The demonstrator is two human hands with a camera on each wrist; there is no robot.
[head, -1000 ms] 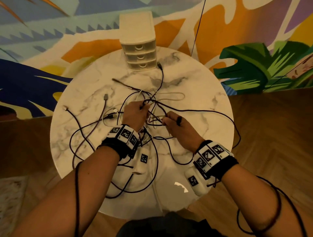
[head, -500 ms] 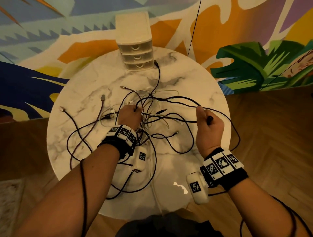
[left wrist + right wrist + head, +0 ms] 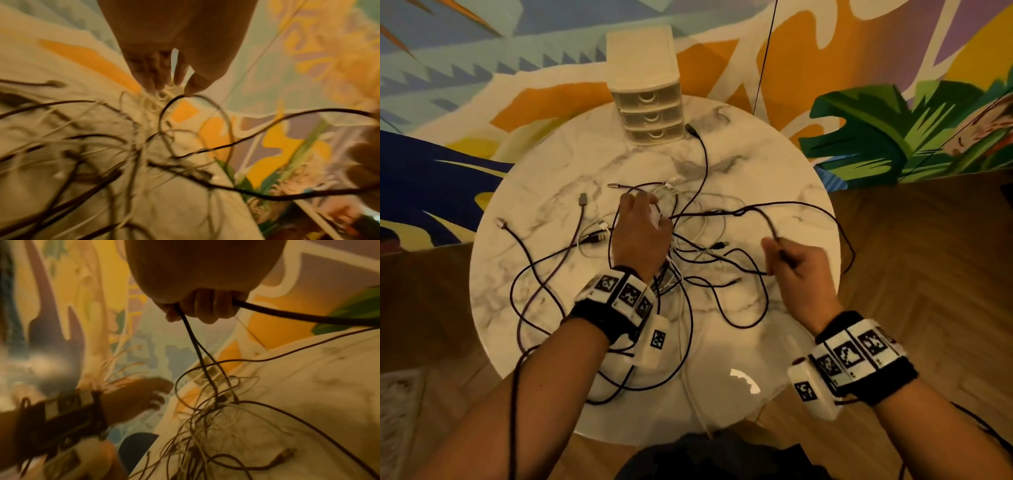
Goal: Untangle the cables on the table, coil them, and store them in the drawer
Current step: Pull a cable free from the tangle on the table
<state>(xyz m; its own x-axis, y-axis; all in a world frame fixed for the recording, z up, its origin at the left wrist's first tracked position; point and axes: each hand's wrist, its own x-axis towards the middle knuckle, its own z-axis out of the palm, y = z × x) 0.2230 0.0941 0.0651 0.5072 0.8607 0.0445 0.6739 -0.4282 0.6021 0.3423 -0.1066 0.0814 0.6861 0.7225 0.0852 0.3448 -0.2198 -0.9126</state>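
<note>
A tangle of black and white cables (image 3: 695, 250) lies in the middle of the round marble table (image 3: 774, 164). My right hand (image 3: 796, 263) grips a black cable (image 3: 767, 216) in a fist above the table's right side. The cable rises from the tangle in a loop. In the right wrist view this black cable (image 3: 193, 340) runs down from my right hand (image 3: 203, 308) into the knot. My left hand (image 3: 643, 219) is over the tangle's far left part. Its fingers (image 3: 156, 76) are straight, and the thumb tip touches a dark loop (image 3: 164, 110). A three-drawer unit (image 3: 649, 99) stands at the far edge, drawers closed.
Loose plug ends lie on the left of the table (image 3: 583, 198) (image 3: 500, 222). One black plug (image 3: 690, 128) lies beside the drawer unit. Cable loops hang over the table's near and right edges. Wooden floor surrounds the table, with a painted wall behind it.
My right hand has pulled the black cable out of the centre toward the right. My left hand has let go of the tangle, straightened its fingers and moved slightly forward.
</note>
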